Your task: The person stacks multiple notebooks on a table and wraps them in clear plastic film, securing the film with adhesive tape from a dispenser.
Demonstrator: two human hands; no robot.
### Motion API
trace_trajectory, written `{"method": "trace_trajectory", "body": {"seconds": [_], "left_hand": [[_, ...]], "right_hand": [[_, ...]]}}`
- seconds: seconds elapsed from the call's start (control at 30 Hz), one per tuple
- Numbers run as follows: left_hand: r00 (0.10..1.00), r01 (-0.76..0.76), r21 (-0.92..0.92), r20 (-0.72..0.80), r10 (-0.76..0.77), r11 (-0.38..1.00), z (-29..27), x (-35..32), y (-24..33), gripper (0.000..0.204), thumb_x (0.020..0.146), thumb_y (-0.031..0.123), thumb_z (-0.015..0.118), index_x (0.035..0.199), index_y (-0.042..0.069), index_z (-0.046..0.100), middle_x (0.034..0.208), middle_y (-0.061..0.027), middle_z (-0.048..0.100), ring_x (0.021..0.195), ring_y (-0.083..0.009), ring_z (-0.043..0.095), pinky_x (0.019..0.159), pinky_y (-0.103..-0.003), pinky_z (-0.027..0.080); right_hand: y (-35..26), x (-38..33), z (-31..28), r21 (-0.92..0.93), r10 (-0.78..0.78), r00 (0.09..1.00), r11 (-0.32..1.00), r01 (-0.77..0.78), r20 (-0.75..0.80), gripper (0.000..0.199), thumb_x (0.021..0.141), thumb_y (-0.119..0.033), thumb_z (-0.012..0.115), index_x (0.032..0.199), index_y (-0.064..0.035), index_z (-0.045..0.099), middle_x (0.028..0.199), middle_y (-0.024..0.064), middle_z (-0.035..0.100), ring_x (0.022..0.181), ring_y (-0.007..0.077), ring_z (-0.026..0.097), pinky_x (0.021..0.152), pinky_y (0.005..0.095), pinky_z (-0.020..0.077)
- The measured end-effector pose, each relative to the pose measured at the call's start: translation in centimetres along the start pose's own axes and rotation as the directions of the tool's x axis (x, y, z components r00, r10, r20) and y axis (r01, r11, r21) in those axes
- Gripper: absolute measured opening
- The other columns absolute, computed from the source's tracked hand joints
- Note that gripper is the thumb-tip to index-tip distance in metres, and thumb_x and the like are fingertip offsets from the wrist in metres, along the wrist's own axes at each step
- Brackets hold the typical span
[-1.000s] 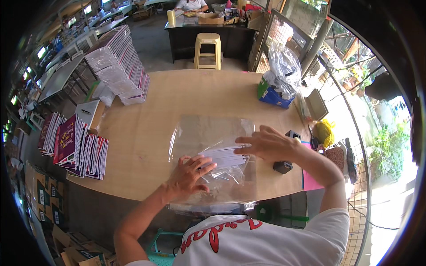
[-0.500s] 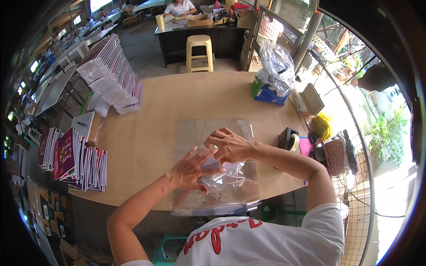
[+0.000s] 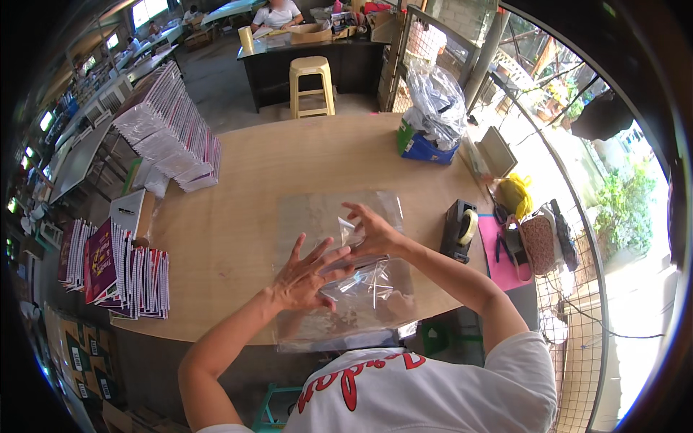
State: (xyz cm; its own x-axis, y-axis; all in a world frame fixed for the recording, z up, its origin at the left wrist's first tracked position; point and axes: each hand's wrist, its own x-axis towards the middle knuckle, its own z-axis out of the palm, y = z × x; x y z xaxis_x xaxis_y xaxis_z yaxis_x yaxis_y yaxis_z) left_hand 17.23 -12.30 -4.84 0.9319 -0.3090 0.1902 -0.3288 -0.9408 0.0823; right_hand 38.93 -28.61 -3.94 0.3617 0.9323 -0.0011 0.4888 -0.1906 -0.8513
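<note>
Clear plastic sheets (image 3: 339,310) lie on the wooden table (image 3: 238,238) in front of me, wrinkled and shiny near the middle. My left hand (image 3: 309,276) rests on them, open, its fingers spread. Close beside its fingertips, my right hand (image 3: 372,234) is bent over the sheets and grips a raised plastic flap (image 3: 346,229). The exact pinch is partly hidden by the fingers.
A tall stack of wrapped spiral notebooks (image 3: 170,130) stands far left; loose purple notebooks (image 3: 119,267) sit nearer. To the right are a tape dispenser (image 3: 458,231), scissors (image 3: 503,249) on a pink sheet, a patterned pouch (image 3: 540,245), and a box with plastic bags (image 3: 433,141).
My right hand has drawn its fingers back from their curl over the sheets, and a plastic flap now stands up beside them. My left hand stays on the sheets. The view has shifted slightly.
</note>
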Motion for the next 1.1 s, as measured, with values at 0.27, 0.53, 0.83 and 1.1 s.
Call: {"method": "trace_trajectory", "body": {"seconds": [0.27,0.53,0.83,1.1], "left_hand": [[0.995,-0.012,0.007,0.094,0.011,1.000,-0.1,1.0,-0.6,0.089,0.070,0.088,0.045,0.146,0.043,0.040,0.162,0.0069,0.023,0.151,-0.0348,0.013,0.113,-0.074,0.006],[0.986,-0.017,-0.023,0.165,0.021,1.000,-0.7,1.7,-0.6,0.099,0.059,0.090,0.053,0.145,0.043,0.042,0.163,0.0027,0.023,0.150,-0.0416,0.012,0.112,-0.075,0.005],[0.980,-0.010,0.005,0.200,0.009,1.000,-1.4,1.6,-0.8,0.103,0.056,0.088,0.057,0.146,0.044,0.039,0.164,0.0013,0.020,0.148,-0.0452,0.013,0.112,-0.074,0.005],[0.984,0.007,0.014,0.180,-0.010,1.000,-1.5,0.9,-0.4,0.099,0.058,0.086,0.059,0.147,0.047,0.038,0.163,0.0007,0.020,0.149,-0.0440,0.012,0.112,-0.075,0.010]], "right_hand": [[4.4,-19.6,3.6,-0.322,-0.424,0.906,0.859,0.397,-0.015,0.041,0.077,-0.023,0.075,0.113,-0.0037,0.068,0.098,0.0137,0.067,0.101,0.0244,0.066,0.095,0.0425,0.0485],[17.8,-22.0,-9.9,0.678,0.879,0.138,0.443,-0.586,-0.456,0.037,0.079,-0.027,0.080,0.098,0.0032,0.072,0.091,0.0102,0.067,0.085,0.0185,0.063,0.073,0.0316,0.0503],[17.9,-23.3,0.3,0.929,0.927,0.066,0.370,0.008,-0.370,0.027,0.091,-0.031,0.072,0.089,-0.0037,0.070,0.081,0.0063,0.059,0.073,0.0201,0.058,0.067,0.0379,0.0560],[4.4,-13.0,2.4,0.744,0.395,0.741,0.636,0.205,-0.543,0.015,0.096,-0.016,0.065,0.092,-0.0021,0.069,0.075,0.0010,0.062,0.062,0.0133,0.059,0.060,0.0248,0.0500]]}}
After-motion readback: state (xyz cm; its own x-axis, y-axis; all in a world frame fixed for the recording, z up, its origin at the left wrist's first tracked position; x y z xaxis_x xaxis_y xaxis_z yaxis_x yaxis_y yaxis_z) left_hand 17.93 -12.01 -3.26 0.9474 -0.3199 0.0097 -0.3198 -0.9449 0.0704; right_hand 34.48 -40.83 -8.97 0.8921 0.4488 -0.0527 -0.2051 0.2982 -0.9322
